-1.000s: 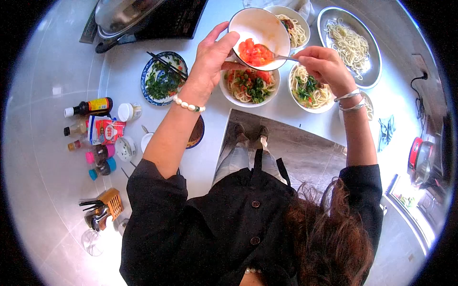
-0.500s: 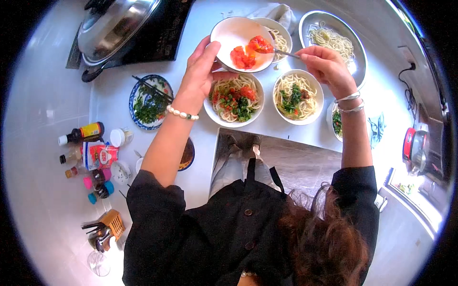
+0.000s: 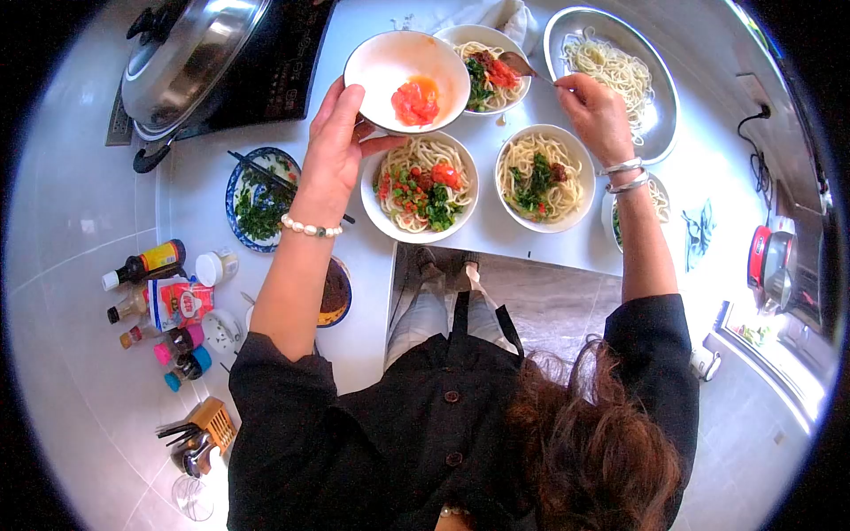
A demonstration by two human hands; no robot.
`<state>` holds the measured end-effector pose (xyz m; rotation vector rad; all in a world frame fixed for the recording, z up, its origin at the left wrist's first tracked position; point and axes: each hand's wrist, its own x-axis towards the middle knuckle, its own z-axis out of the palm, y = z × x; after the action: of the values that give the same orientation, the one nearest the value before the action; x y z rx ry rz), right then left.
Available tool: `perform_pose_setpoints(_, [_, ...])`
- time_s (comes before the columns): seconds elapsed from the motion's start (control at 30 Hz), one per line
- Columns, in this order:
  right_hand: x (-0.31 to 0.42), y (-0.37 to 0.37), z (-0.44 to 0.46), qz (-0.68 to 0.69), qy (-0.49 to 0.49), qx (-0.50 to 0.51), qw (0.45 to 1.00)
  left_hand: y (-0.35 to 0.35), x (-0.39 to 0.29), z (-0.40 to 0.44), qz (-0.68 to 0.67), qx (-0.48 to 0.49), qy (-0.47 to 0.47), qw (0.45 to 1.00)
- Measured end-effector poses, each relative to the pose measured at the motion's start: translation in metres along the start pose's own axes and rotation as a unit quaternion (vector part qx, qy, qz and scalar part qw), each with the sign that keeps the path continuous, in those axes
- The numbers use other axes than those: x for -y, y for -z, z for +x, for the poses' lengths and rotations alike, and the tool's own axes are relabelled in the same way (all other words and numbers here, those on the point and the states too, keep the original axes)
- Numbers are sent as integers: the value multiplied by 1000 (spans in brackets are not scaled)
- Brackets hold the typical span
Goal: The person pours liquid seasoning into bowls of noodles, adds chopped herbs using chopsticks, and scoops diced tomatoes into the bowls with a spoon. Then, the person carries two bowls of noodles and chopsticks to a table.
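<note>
My left hand [image 3: 335, 133] grips a white bowl [image 3: 376, 71] with a dark rim, tilted slightly, holding chopped red tomato [image 3: 416, 100]. Between the fingers of my right hand [image 3: 598, 115] is a spoon [image 3: 519, 64], its tip at the tomato on top of the far noodle bowl [image 3: 445, 39]. Greens and dark sauce also lie on those noodles. Nearer me, one noodle bowl [image 3: 414, 236] has greens, red bits and tomato. Beside it, another noodle bowl [image 3: 544, 226] carries greens and dark sauce. A further noodle bowl [image 3: 609, 221] is partly hidden by my right forearm.
A metal tray [image 3: 666, 133] of plain noodles stands at the back right. On the left are a blue-patterned plate [image 3: 232, 199] of greens with chopsticks, a dark-filled bowl [image 3: 343, 305], seasoning bottles [image 3: 146, 264] and a lidded pan [image 3: 190, 66] on a black cooktop [image 3: 283, 80].
My left hand has drawn the tomato bowl left, uncovering more of the far noodle bowl. The spoon has left the tomato bowl and is now over the far noodles, where tomato lies.
</note>
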<state>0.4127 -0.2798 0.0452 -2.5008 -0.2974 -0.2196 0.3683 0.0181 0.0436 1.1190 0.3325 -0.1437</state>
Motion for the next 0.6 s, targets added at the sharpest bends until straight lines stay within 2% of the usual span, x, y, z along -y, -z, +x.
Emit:
perform_pose_setpoints(0.27, [-7,2,-1,84,-59,-14,995,-4,3,0,25,4,-11,1000])
perform_pose_setpoints(0.37, [6,18,-6,227,-134,16,964,-10,4,0,37,7,-3,999])
perform_pose_setpoints(0.4, [7,22,-9,313,-146,25,938,-14,5,-2,40,5,-3,999])
perform_pose_setpoints(0.43, [17,34,-15,334,-171,49,926,-18,5,-4,43,2,-3,999])
perform_pose_setpoints(0.5, [34,49,-24,330,-167,91,925,-25,2,-9,35,23,9,999])
perform_pose_setpoints(0.6, [37,48,-38,246,-42,69,966,-41,-3,-21,38,53,25,998])
